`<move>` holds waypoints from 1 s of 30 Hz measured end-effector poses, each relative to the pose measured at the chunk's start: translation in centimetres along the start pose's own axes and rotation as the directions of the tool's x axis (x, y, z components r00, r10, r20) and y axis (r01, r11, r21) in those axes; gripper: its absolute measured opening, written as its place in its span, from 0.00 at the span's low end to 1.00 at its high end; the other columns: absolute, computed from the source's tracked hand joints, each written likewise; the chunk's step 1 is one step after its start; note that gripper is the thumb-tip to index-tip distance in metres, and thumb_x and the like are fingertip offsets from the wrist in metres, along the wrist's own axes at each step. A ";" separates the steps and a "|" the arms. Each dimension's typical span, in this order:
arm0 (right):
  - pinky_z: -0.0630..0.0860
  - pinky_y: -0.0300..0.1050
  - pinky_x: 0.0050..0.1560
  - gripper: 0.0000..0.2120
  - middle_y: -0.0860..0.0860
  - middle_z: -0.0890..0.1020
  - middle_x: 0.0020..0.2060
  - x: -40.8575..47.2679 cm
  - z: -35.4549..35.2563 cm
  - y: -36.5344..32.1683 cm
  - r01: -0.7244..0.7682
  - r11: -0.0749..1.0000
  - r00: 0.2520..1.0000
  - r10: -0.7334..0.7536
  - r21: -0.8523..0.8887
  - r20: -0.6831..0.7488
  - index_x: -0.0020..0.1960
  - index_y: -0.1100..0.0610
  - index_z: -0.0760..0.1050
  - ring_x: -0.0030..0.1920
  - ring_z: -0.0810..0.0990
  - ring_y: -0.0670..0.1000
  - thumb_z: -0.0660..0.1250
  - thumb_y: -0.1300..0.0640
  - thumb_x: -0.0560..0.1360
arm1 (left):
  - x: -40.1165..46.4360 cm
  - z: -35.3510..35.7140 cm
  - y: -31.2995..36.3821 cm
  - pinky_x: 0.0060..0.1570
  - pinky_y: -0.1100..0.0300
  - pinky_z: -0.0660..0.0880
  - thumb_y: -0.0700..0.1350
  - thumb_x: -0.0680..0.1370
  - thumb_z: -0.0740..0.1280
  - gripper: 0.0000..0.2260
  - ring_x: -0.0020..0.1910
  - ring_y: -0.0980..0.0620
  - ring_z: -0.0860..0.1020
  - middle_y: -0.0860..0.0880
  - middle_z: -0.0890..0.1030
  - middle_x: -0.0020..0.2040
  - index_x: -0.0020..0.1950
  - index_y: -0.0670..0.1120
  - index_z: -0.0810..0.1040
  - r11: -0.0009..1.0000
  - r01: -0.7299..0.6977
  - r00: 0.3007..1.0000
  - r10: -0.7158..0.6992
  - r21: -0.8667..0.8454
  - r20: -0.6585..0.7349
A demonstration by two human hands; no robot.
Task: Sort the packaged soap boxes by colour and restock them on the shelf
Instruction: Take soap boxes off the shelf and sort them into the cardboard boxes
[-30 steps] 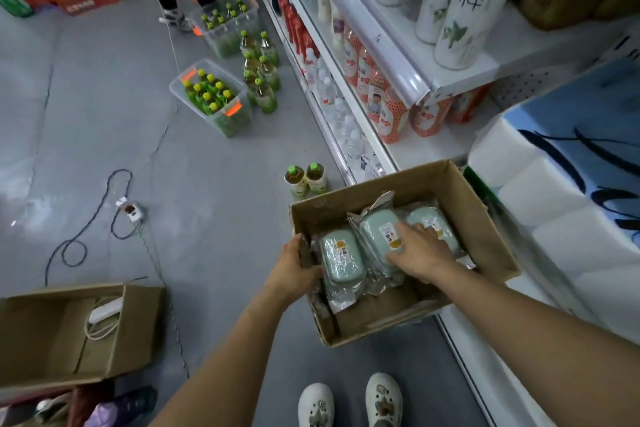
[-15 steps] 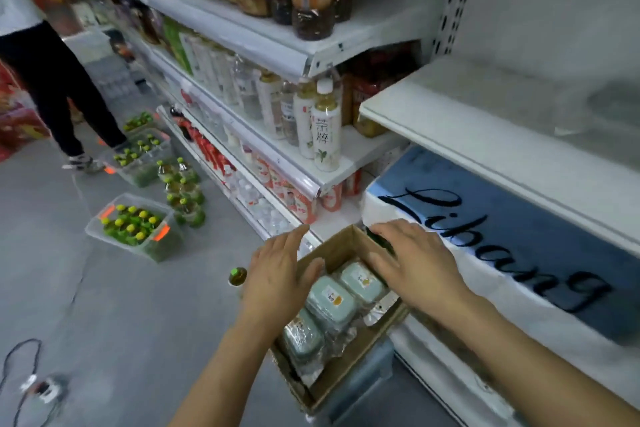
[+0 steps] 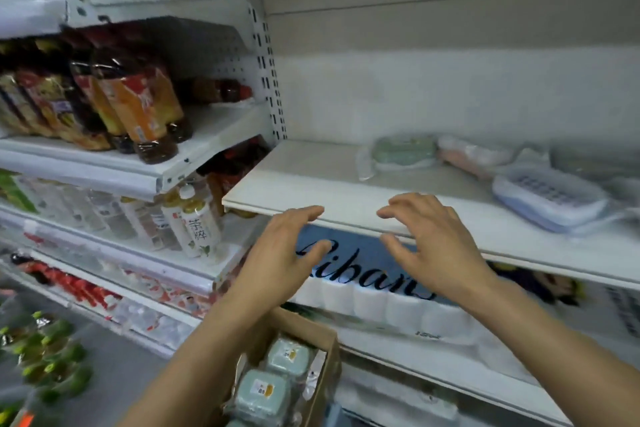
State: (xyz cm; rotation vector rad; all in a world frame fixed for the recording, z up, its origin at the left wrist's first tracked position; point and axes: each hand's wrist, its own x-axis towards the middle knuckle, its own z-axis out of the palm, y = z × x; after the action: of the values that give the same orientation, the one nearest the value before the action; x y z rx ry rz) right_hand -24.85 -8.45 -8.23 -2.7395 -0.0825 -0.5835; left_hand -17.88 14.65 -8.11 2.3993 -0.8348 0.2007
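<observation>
Both yr hands, left hand [image 3: 284,253] & right hand [image 3: 429,246], spread, empty; green soap boxes [image 3: 273,378] in carton [image 3: 325,350] sit below, nearer left.

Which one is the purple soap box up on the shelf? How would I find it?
Look at the wide white shelf just above the two raised hands. Three wrapped soap boxes lie toward its right side. The purple soap box is nearest the front edge, showing a grid of dots, while the green soap box and pink soap box sit farther back.
</observation>
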 end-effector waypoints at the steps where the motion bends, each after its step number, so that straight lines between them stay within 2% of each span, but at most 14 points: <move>1: 0.63 0.46 0.60 0.16 0.47 0.74 0.63 -0.1 -1.0 1.3 -0.040 0.999 0.999 0.041 -0.023 0.014 0.64 0.50 0.75 0.65 0.69 0.51 0.64 0.48 0.77 | 1.4 0.4 0.9 0.66 0.66 0.63 0.55 0.79 0.66 0.24 0.68 0.60 0.66 0.58 0.70 0.69 0.74 0.54 0.66 0.999 -0.030 0.999 0.030 -0.019 0.033; 5: 0.66 0.51 0.62 0.19 0.49 0.73 0.65 -0.5 -5.6 6.9 -0.188 0.977 0.982 0.188 -0.102 -0.007 0.66 0.50 0.74 0.66 0.68 0.53 0.66 0.47 0.76 | 7.3 2.7 3.8 0.65 0.66 0.59 0.54 0.79 0.66 0.25 0.71 0.56 0.65 0.55 0.68 0.71 0.75 0.53 0.65 0.996 -0.050 0.992 0.059 -0.079 0.109; 8: 0.67 0.52 0.62 0.29 0.52 0.72 0.66 -0.4 -9.0 11.3 -0.339 0.918 0.940 0.341 -0.204 -0.029 0.69 0.47 0.69 0.65 0.68 0.56 0.67 0.40 0.72 | 12.3 5.0 5.2 0.67 0.64 0.58 0.52 0.78 0.68 0.28 0.73 0.52 0.63 0.51 0.65 0.74 0.76 0.51 0.63 0.996 -0.049 0.990 0.059 -0.075 0.129; 11: 0.67 0.54 0.66 0.47 0.54 0.64 0.73 0.0 -10.6 15.0 -0.466 0.824 0.852 0.516 -0.321 0.087 0.75 0.46 0.56 0.70 0.65 0.59 0.67 0.28 0.64 | 18.2 7.3 6.0 0.73 0.56 0.59 0.54 0.74 0.72 0.37 0.75 0.48 0.59 0.48 0.61 0.77 0.78 0.49 0.58 1.000 0.005 0.995 -0.005 0.002 0.101; 14: 0.69 0.53 0.65 0.53 0.52 0.59 0.75 0.2 -10.2 17.3 -0.452 0.806 0.792 0.560 -0.382 0.243 0.76 0.46 0.50 0.71 0.64 0.58 0.68 0.26 0.60 | 23.5 9.0 6.3 0.75 0.53 0.57 0.58 0.68 0.76 0.47 0.78 0.50 0.55 0.48 0.57 0.79 0.79 0.48 0.54 0.993 0.080 0.993 -0.087 0.090 0.082; 17: 0.74 0.48 0.55 0.43 0.52 0.68 0.68 0.2 -9.8 18.7 -0.397 0.812 0.813 0.528 -0.428 0.246 0.72 0.46 0.57 0.64 0.71 0.56 0.68 0.31 0.63 | 26.5 10.3 6.0 0.75 0.48 0.58 0.60 0.66 0.77 0.52 0.78 0.48 0.56 0.49 0.55 0.80 0.80 0.50 0.49 0.975 0.163 0.952 -0.195 0.149 0.237; 19: 0.76 0.48 0.52 0.35 0.50 0.74 0.62 0.4 -10.5 19.1 -0.398 0.830 0.824 0.511 -0.392 0.246 0.66 0.46 0.64 0.58 0.76 0.55 0.67 0.32 0.65 | 27.2 10.5 5.8 0.72 0.48 0.63 0.62 0.66 0.77 0.52 0.76 0.43 0.60 0.46 0.59 0.78 0.80 0.50 0.50 0.949 0.179 0.916 -0.257 0.261 0.308; 22: 0.77 0.45 0.47 0.24 0.47 0.81 0.49 0.4 -12.4 19.0 -0.528 0.837 0.769 0.542 -0.141 0.340 0.54 0.48 0.75 0.48 0.80 0.49 0.71 0.37 0.64 | 26.5 10.2 6.0 0.68 0.47 0.65 0.69 0.67 0.70 0.47 0.72 0.40 0.62 0.43 0.64 0.72 0.78 0.51 0.55 0.848 0.155 0.915 -0.317 0.506 0.251; 24: 0.75 0.45 0.42 0.20 0.50 0.83 0.42 0.0 -13.4 18.6 -0.609 0.793 0.743 0.564 0.014 0.360 0.48 0.53 0.79 0.43 0.81 0.50 0.72 0.40 0.63 | 25.3 9.9 6.6 0.66 0.48 0.65 0.73 0.67 0.67 0.45 0.69 0.40 0.62 0.42 0.65 0.68 0.74 0.48 0.62 0.811 0.183 0.899 -0.366 0.556 0.238; 26: 0.72 0.45 0.39 0.16 0.51 0.82 0.38 -0.5 -13.7 17.9 -0.649 0.749 0.737 0.576 0.133 0.354 0.43 0.56 0.80 0.39 0.80 0.52 0.73 0.44 0.65 | 23.6 9.6 6.9 0.66 0.49 0.65 0.71 0.67 0.68 0.43 0.68 0.39 0.63 0.40 0.65 0.68 0.71 0.45 0.65 0.817 0.274 0.872 -0.434 0.508 0.226; 28: 0.68 0.44 0.37 0.12 0.50 0.80 0.36 -1.2 -13.6 16.9 -0.660 0.731 0.738 0.587 0.174 0.333 0.41 0.56 0.79 0.36 0.76 0.50 0.72 0.47 0.67 | 21.0 9.2 7.2 0.62 0.51 0.66 0.68 0.67 0.70 0.39 0.64 0.41 0.69 0.41 0.69 0.66 0.68 0.44 0.67 0.847 0.343 0.876 -0.445 0.406 0.187; 30: 0.74 0.44 0.41 0.13 0.49 0.81 0.41 -1.9 -13.4 15.9 -0.643 0.757 0.751 0.593 0.116 0.290 0.46 0.52 0.78 0.40 0.78 0.49 0.70 0.45 0.67 | 17.5 8.7 7.6 0.57 0.52 0.66 0.64 0.67 0.72 0.32 0.54 0.46 0.73 0.46 0.75 0.58 0.62 0.47 0.68 0.887 0.384 0.899 -0.422 0.256 0.113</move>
State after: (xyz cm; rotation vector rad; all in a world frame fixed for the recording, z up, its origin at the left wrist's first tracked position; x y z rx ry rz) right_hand -29.75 -27.91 -2.51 -2.3946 0.6601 -0.0455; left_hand -9.02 -4.22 -5.99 2.7751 -0.3731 -0.0768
